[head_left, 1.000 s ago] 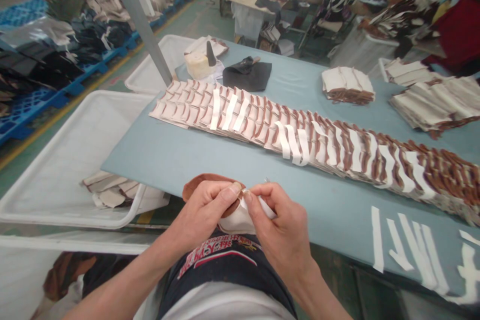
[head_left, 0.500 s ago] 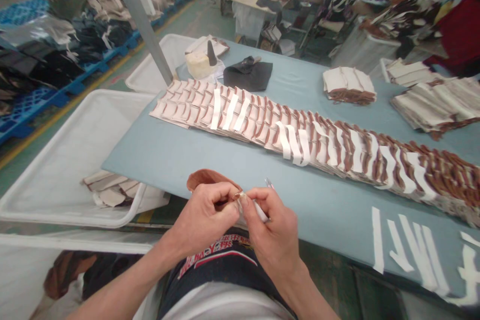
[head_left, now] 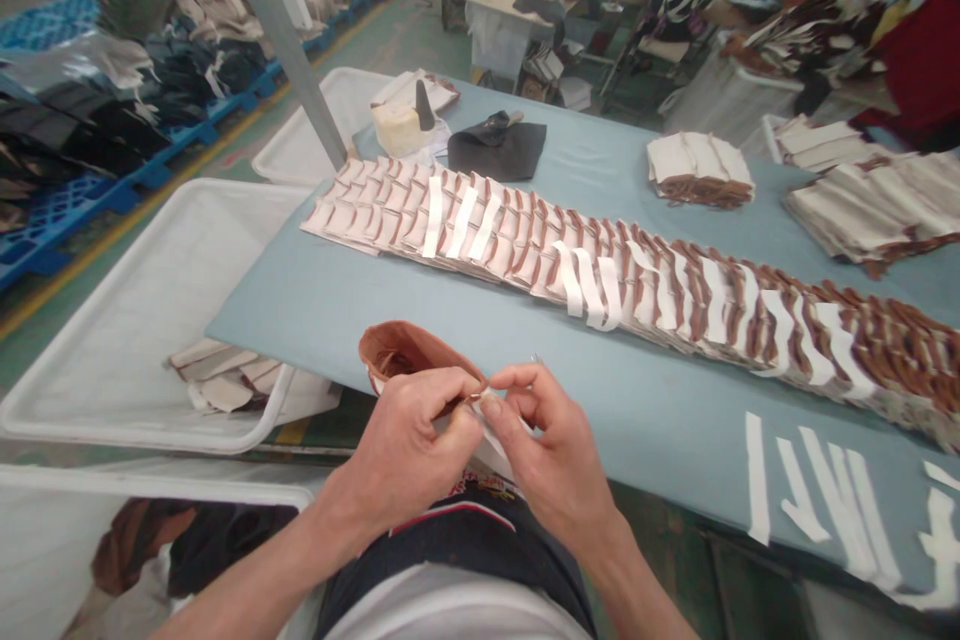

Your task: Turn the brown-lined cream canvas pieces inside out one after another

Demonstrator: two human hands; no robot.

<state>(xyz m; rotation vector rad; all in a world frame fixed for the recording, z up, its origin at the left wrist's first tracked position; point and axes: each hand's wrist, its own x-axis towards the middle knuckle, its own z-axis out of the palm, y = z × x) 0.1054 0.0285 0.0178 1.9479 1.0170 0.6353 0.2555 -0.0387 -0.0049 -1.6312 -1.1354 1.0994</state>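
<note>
Both my hands meet at the near edge of the blue table (head_left: 420, 310). My left hand (head_left: 409, 450) is closed on a brown leather piece (head_left: 397, 352) with a pale lining, which curls up beyond my fingers. My right hand (head_left: 551, 460) pinches a narrow white strip (head_left: 495, 430) against the same piece, thumb tips of both hands touching. A thin metal tip pokes up behind my right fingers. Most of the piece is hidden under my hands.
A long overlapping row of brown-and-white pieces (head_left: 637, 280) with white strips crosses the table. Loose white strips (head_left: 817, 500) lie at the right. Stacks (head_left: 697, 170) sit further back beside a black cloth (head_left: 499, 148). White trays (head_left: 150, 310) stand left.
The brown piece has turned upward and more of its curled edge shows above my left hand. My hands have shifted slightly lower, still pinching together.
</note>
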